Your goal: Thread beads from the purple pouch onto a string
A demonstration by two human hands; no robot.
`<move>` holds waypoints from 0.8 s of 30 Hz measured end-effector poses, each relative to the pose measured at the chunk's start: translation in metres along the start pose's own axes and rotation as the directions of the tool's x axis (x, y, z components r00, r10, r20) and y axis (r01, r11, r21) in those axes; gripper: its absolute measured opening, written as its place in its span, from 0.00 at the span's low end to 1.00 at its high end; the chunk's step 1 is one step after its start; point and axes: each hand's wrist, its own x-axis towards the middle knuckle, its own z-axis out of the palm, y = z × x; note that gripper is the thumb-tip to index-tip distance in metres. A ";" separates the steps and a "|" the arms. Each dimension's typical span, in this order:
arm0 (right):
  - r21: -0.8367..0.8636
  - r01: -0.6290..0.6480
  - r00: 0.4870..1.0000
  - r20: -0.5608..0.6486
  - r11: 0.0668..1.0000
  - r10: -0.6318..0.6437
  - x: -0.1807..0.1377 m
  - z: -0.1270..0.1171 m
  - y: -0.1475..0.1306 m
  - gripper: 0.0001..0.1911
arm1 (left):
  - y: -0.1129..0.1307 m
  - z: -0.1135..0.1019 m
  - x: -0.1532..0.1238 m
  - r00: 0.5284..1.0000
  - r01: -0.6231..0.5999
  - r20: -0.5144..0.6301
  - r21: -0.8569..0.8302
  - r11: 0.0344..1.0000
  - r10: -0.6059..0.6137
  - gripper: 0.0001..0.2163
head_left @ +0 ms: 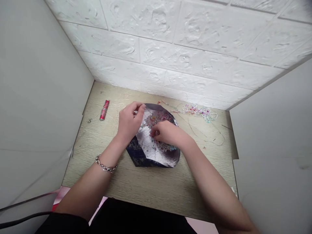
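Loose beads [165, 148] lie in the foil-lined bag [145, 138], many left unstrung; strung strands [200, 111] lie at the table's [151, 185] far right. I see the right hand [168, 133] curled among the beads, the left hand [129, 122] bent at the rim; whether either pinches anything, I cannot tell.

Soft light; glare on silver lining [145, 138]; edges stretched

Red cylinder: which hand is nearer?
Left. The left hand is to the right of the red cylinder, at the pouch's upper left edge; the right hand is farther right, fingers at the loose beads.
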 end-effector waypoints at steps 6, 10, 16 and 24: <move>-0.045 -0.005 1.000 -0.025 0.999 0.004 -0.001 -0.002 -0.002 0.10 | -0.002 0.001 0.002 0.992 0.105 0.087 -0.139 0.985 -0.094 0.07; -0.050 0.010 0.999 -0.047 0.999 -0.013 -0.001 -0.001 -0.006 0.08 | -0.003 0.003 0.002 0.969 0.240 0.131 -0.288 0.927 -0.210 0.07; -0.163 -0.009 0.989 -0.150 0.987 -0.016 0.003 0.002 -0.011 0.09 | -0.006 0.003 0.002 0.961 0.260 0.179 -0.327 0.909 -0.210 0.08; -0.184 0.030 0.985 -0.159 0.983 -0.060 0.003 0.007 -0.015 0.09 | -0.008 0.001 0.002 0.968 0.207 0.202 -0.298 0.932 -0.150 0.08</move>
